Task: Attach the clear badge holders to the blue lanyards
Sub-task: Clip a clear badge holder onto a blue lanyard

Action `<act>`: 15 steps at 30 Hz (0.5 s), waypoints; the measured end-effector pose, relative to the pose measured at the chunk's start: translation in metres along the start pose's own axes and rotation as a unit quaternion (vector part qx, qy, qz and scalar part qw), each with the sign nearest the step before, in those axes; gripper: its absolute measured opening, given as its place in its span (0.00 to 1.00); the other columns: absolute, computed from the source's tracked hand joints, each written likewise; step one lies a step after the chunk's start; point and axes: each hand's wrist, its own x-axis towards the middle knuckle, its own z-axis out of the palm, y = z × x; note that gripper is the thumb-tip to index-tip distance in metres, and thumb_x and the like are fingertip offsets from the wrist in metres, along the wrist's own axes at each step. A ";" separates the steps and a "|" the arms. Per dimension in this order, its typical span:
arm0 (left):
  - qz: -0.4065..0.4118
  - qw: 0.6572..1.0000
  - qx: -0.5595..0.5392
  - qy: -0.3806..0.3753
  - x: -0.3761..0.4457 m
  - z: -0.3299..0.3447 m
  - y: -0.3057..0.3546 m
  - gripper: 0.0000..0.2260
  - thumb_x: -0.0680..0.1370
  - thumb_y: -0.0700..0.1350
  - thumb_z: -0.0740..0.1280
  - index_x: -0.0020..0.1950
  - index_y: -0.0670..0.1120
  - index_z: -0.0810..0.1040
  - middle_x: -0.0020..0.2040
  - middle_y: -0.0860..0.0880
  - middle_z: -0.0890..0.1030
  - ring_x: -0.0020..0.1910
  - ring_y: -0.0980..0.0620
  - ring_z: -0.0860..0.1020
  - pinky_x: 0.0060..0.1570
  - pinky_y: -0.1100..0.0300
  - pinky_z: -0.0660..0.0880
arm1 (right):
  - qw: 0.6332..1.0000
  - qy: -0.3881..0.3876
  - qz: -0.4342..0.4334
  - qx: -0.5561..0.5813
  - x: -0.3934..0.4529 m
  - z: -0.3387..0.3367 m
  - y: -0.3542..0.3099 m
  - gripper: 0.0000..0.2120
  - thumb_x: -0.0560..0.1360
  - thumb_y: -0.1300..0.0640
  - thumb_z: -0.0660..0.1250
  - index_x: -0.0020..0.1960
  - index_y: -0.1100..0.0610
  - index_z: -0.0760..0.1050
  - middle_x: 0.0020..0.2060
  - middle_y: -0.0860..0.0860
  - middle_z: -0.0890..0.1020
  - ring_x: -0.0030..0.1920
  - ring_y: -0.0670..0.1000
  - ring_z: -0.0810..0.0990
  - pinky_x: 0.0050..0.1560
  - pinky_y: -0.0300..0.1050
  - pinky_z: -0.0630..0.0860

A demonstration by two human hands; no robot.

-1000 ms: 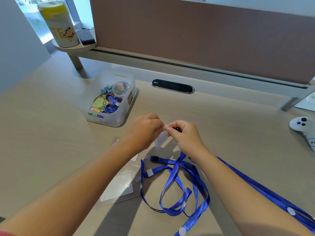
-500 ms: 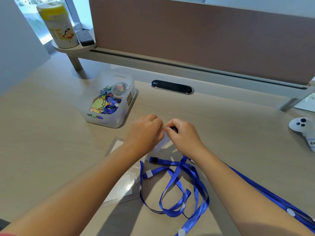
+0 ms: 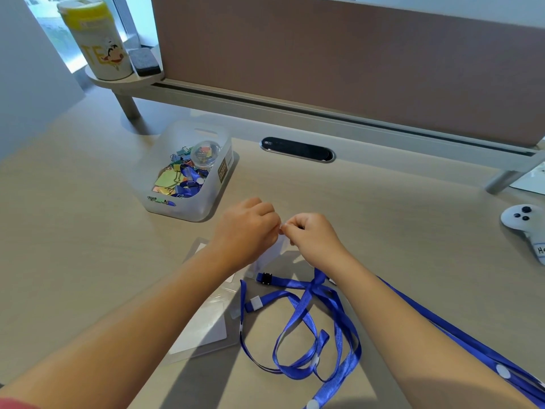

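My left hand point(image 3: 246, 228) and my right hand point(image 3: 312, 234) meet fingertip to fingertip above the desk. Between them hangs a clear badge holder point(image 3: 272, 255), pinched at its top edge by my left hand. My right hand pinches the end of a blue lanyard point(image 3: 312, 286) against that top edge; the clip itself is hidden by the fingers. The lanyard trails down into a tangle of blue loops point(image 3: 306, 343) on the desk. Another clear badge holder point(image 3: 203, 329) lies flat under my left forearm. More blue lanyard straps point(image 3: 472, 355) run under my right forearm.
A translucent bin point(image 3: 188, 172) of coloured clips stands at the back left. A cable slot point(image 3: 296, 149) sits in the desk before the brown partition point(image 3: 339, 54). A white controller point(image 3: 528, 224) lies at the right edge. A yellow-lidded canister point(image 3: 97, 36) stands on a shelf.
Both hands have stayed pinched together at the holder's top, shifting only slightly; the fingers have worked a little against each other.
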 end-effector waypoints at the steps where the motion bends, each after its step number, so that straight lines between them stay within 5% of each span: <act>1: 0.006 1.000 -0.006 -0.003 -0.001 0.001 -0.001 0.05 0.64 0.40 0.75 0.30 0.43 0.81 0.28 0.47 0.82 0.27 0.49 0.78 0.25 0.66 0.72 | 1.000 -0.008 0.002 0.006 0.000 0.000 0.001 0.16 0.76 0.61 0.60 0.48 0.77 0.73 0.31 0.58 0.67 0.33 0.53 0.63 0.38 0.45 0.62; 5: -0.036 0.996 -0.074 -0.031 -0.001 0.000 -0.001 0.14 0.70 0.46 0.59 0.32 0.42 0.80 0.30 0.46 0.82 0.30 0.49 0.78 0.29 0.63 0.73 | 0.999 0.008 -0.002 0.034 0.001 0.001 0.003 0.13 0.75 0.62 0.61 0.46 0.74 0.75 0.25 0.51 0.66 0.28 0.47 0.62 0.33 0.42 0.62; 10: -0.201 0.950 -0.240 -0.009 0.005 -0.004 0.008 0.07 0.74 0.37 0.64 0.43 0.36 0.80 0.41 0.41 0.80 0.41 0.50 0.73 0.41 0.58 0.69 | 0.996 0.039 -0.039 0.071 0.002 0.002 -0.002 0.09 0.75 0.64 0.61 0.36 0.61 0.73 0.25 0.49 0.67 0.28 0.46 0.64 0.31 0.37 0.63; 15: -0.302 0.875 -0.377 0.017 0.009 -0.001 0.011 0.05 0.74 0.34 0.64 0.43 0.35 0.79 0.34 0.49 0.77 0.36 0.52 0.73 0.40 0.59 0.73 | 0.992 0.070 -0.066 0.081 0.005 0.002 -0.002 0.16 0.74 0.65 0.62 0.30 0.52 0.67 0.26 0.48 0.68 0.28 0.45 0.66 0.32 0.37 0.64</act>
